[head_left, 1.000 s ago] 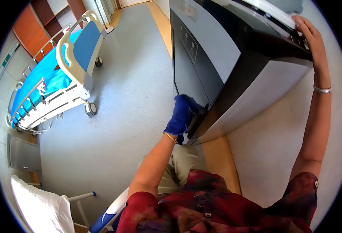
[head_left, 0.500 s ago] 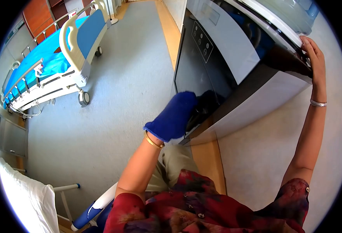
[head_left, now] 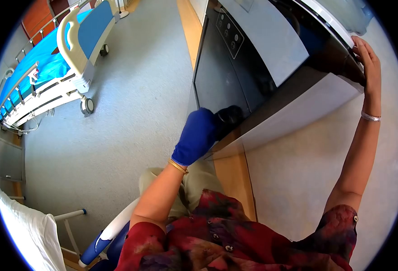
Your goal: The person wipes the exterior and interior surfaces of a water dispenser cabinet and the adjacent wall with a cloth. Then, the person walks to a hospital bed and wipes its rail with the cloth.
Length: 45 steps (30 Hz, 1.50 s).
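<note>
One gloved left hand (head_left: 196,136) has shifted, apparently touching one black panel (head_left: 219,74).

1. Two hands: a gloved left hand (head_left: 197,133) at the middle of the frame, a bare right hand (head_left: 368,62) at the upper right.
2. One blue glove (head_left: 191,145), mid-frame.
3. One black appliance (head_left: 219,74), upper middle to upper right.
4. One clear bottle (head_left: 358,17), upper right corner.
5. One silver bracelet (head_left: 370,117), right side.
6. One bed (head_left: 29,70), upper left, with two castors (head_left: 87,106) showing.
7. One metal cabinet (head_left: 8,159), left edge.
8. One white cloth (head_left: 27,226), lower left.
9. Two trouser legs (head_left: 203,177), lower middle.
</note>
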### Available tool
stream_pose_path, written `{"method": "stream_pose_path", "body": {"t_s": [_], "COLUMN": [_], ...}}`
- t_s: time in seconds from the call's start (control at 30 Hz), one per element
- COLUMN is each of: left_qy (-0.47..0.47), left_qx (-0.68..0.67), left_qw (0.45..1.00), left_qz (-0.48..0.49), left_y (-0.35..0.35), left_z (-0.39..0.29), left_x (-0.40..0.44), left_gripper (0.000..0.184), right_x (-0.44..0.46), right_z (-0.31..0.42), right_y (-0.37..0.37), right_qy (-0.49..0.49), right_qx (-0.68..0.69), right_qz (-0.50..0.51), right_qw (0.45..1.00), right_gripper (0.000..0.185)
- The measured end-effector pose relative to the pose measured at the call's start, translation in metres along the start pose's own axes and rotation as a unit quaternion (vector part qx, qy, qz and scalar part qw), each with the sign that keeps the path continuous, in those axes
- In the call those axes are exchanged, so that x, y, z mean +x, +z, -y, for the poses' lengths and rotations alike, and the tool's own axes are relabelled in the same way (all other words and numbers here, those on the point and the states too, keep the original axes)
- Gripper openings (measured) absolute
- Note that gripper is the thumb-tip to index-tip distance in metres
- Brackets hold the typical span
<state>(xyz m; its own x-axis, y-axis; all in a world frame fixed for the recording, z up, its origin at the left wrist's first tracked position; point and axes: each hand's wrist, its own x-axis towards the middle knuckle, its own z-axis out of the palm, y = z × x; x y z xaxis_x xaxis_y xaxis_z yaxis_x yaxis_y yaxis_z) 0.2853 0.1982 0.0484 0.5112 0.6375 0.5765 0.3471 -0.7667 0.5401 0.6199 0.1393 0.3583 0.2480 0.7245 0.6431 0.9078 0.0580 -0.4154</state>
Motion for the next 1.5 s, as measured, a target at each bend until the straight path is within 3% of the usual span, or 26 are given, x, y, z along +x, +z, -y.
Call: {"method": "stream_pose_path", "body": {"t_s": [0.2, 0.3, 0.4, 0.47, 0.67, 0.7, 0.73, 0.83, 0.97, 1.0, 1.07, 1.13, 1.17, 1.2, 1.27, 1.4, 1.43, 1.47, 1.5], "left_qy": [0.009, 0.017, -0.036, -0.008, 0.046, 0.052, 0.053, 0.03, 0.042, 0.043, 0.043, 0.088, 0.074, 0.074, -0.051, 0.031, -0.088, -0.204, -0.205], "left_qx": [0.032, 0.013, -0.012, 0.019, 0.073, 0.097, 0.097, 0.03, 0.001, 0.008, 0.014, 0.107, 0.146, 0.146, 0.095, 0.167, 0.055, -0.058, -0.058], "left_qw": [0.999, 1.0, 0.999, 0.999, 0.996, 0.994, 0.994, 0.994, 0.992, 0.992, 0.992, 0.982, 0.979, 0.979, 0.98, 0.968, 0.99, 0.977, 0.977], "left_qz": [0.004, -0.004, 0.0, -0.043, -0.017, -0.013, -0.011, -0.104, -0.115, -0.119, -0.121, -0.131, -0.122, -0.12, -0.168, -0.183, -0.1, -0.016, -0.017], "left_y": [0.023, 0.03, 0.031, 0.028, 0.0, -0.004, -0.007, -0.011, -0.021, -0.025, -0.031, -0.037, -0.042, -0.043, -0.04, -0.039, -0.044, -0.05, -0.05], "left_z": [0.019, 0.023, 0.02, 0.012, -0.007, -0.007, -0.01, -0.019, -0.034, -0.039, -0.044, -0.047, -0.057, -0.067, -0.083, -0.083, -0.087, -0.09, -0.089], "left_x": [-0.024, -0.029, -0.029, -0.027, -0.005, -0.005, -0.001, 0.01, 0.023, 0.027, 0.035, 0.043, 0.046, 0.047, 0.046, 0.039, 0.035, 0.03, 0.024], "left_gripper": [0.025, 0.013, 0.017, 0.026, 0.018, 0.03, 0.03, 0.028, 0.028, 0.02, 0.012, 0.014, 0.014, 0.014, 0.011, 0.011, 0.025, 0.041, 0.041], "right_x": [0.004, 0.006, 0.005, 0.005, 0.0, 0.002, 0.005, 0.008, 0.008, 0.026, 0.071, 0.011, -0.019, -0.02, -0.021, -0.022, -0.021, -0.022, -0.022], "right_z": [-0.008, -0.012, -0.01, -0.005, 0.001, -0.003, -0.01, -0.015, -0.018, -0.049, -0.13, -0.019, 0.037, 0.038, 0.038, 0.039, 0.039, 0.04, 0.041], "right_y": [-0.001, -0.001, 0.003, 0.003, 0.01, 0.008, 0.005, 0.003, 0.004, -0.004, -0.028, 0.006, 0.024, 0.023, 0.021, 0.021, 0.021, 0.021, 0.021], "right_qy": [0.002, 0.012, 0.012, 0.014, 0.018, 0.019, 0.012, -0.002, -0.017, -0.014, -0.024, -0.043, -0.045, -0.043, -0.04, -0.054, -0.057, -0.06, -0.062], "right_qx": [0.014, 0.008, 0.009, 0.009, 0.009, 0.009, 0.004, 0.001, -0.002, -0.003, 0.155, 0.083, 0.045, 0.046, 0.045, 0.036, 0.036, 0.037, 0.037], "right_qz": [0.002, 0.007, 0.004, 0.005, 0.0, -0.001, 0.002, 0.004, -0.004, -0.004, 0.08, -0.031, -0.087, -0.087, -0.085, -0.085, -0.089, -0.093, -0.092], "right_qw": [1.0, 1.0, 1.0, 1.0, 1.0, 1.0, 1.0, 1.0, 1.0, 1.0, 0.984, 0.995, 0.994, 0.994, 0.995, 0.994, 0.994, 0.993, 0.993], "right_gripper": [0.043, 0.043, 0.044, 0.044, 0.046, 0.046, 0.046, 0.047, 0.047, 0.047, 0.029, 0.029, 0.029, 0.029, 0.029, 0.03, 0.03, 0.029, 0.029]}}
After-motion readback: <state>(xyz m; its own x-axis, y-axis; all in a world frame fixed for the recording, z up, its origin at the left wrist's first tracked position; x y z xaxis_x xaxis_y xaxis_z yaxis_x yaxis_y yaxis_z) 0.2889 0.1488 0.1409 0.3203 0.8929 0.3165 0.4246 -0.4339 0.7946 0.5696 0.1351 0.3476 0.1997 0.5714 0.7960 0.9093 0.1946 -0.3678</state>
